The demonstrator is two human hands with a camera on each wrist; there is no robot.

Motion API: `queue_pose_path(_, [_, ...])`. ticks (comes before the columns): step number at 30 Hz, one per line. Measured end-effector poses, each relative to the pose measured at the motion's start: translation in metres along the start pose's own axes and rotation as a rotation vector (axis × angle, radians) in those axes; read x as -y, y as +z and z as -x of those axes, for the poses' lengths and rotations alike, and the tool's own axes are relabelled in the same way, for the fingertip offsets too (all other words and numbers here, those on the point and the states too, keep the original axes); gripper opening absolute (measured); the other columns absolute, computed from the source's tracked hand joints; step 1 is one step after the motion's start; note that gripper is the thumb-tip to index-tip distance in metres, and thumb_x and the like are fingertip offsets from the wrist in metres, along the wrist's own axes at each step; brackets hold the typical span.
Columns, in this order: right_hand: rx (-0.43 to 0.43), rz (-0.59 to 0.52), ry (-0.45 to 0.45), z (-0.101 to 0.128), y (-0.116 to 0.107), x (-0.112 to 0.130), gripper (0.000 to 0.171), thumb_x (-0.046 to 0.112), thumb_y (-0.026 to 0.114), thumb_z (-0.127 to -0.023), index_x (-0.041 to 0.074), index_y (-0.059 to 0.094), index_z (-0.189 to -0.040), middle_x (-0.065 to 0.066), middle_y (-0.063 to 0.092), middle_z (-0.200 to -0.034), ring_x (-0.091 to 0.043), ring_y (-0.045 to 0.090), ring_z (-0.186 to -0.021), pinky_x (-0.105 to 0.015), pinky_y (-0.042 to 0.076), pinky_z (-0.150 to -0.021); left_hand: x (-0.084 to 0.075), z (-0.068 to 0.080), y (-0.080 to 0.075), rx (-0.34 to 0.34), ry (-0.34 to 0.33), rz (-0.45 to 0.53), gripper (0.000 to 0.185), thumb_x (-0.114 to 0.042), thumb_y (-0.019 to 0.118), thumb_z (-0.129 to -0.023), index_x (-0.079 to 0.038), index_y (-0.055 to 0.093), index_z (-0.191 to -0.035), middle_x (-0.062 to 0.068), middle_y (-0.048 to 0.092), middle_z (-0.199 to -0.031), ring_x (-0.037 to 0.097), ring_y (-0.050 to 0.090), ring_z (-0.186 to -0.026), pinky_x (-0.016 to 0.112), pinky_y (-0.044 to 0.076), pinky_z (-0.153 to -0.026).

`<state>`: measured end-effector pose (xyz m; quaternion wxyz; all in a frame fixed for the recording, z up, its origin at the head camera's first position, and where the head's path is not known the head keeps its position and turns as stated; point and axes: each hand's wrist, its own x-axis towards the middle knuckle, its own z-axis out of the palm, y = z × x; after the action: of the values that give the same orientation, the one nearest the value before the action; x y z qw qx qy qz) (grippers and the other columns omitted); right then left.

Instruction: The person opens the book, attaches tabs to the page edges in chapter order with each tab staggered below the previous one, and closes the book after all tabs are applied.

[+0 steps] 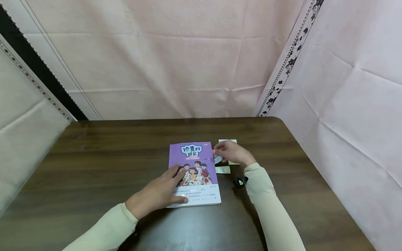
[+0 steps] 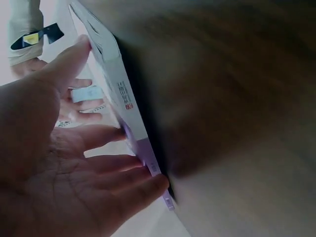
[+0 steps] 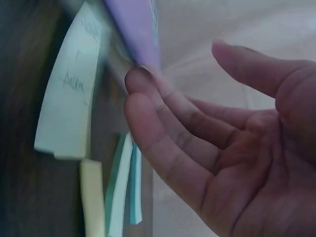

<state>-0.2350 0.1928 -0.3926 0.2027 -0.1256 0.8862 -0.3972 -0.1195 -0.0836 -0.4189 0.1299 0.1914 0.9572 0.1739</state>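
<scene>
Your left hand [image 1: 157, 195] lies flat, fingers straight, on the purple book [image 1: 194, 174] at mid-table [image 1: 94, 157]. Your right hand [image 1: 230, 152] rests at the book's right edge, fingers relaxed, beside small paper notes [image 1: 223, 169].

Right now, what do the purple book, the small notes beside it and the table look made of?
Purple book: paper, with a glossy printed soft cover, judging by its thin spine. Small notes: thin pastel paper, slightly curled, one bearing handwriting. Table: dark wood-grain surface, faintly shiny; possibly laminate rather than solid wood.
</scene>
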Motion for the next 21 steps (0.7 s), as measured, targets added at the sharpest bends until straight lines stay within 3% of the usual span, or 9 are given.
queue_pose_path(8, [-0.019,0.242,-0.037,-0.005,0.002,-0.007,0.029,0.014,0.068,-0.104,-0.004,0.070,-0.127,-0.016,0.073,-0.116,-0.027,0.068,-0.104,-0.045,0.059,-0.092,-0.005,-0.001,-0.001,0.034,0.010,-0.089,0.090,-0.051,0.080,-0.091,-0.004,0.045,-0.159,0.027,0.028,-0.169,0.044,0.029,-0.157,0.065,0.049,-0.105])
queue_pose_path(16, [-0.012,0.316,-0.028,-0.003,0.001,-0.009,0.010,0.008,0.071,-0.100,0.002,0.077,-0.106,-0.009,0.074,-0.100,-0.019,0.063,-0.085,-0.035,0.056,-0.078,-0.007,0.002,-0.002,0.035,0.014,-0.128,0.089,-0.053,0.077,-0.093,-0.003,0.045,-0.159,0.027,0.030,-0.168,0.044,0.030,-0.156,0.064,0.046,-0.110])
queue_pose_path(21, [-0.016,0.389,-0.030,0.006,-0.003,-0.006,0.009,0.010,0.074,-0.099,0.004,0.075,-0.106,-0.007,0.072,-0.098,-0.019,0.060,-0.082,-0.035,0.055,-0.076,-0.008,0.000,0.000,0.035,0.017,-0.140,0.089,-0.054,0.074,-0.095,-0.005,0.042,-0.161,0.026,0.028,-0.170,0.043,0.028,-0.157,0.063,0.046,-0.111])
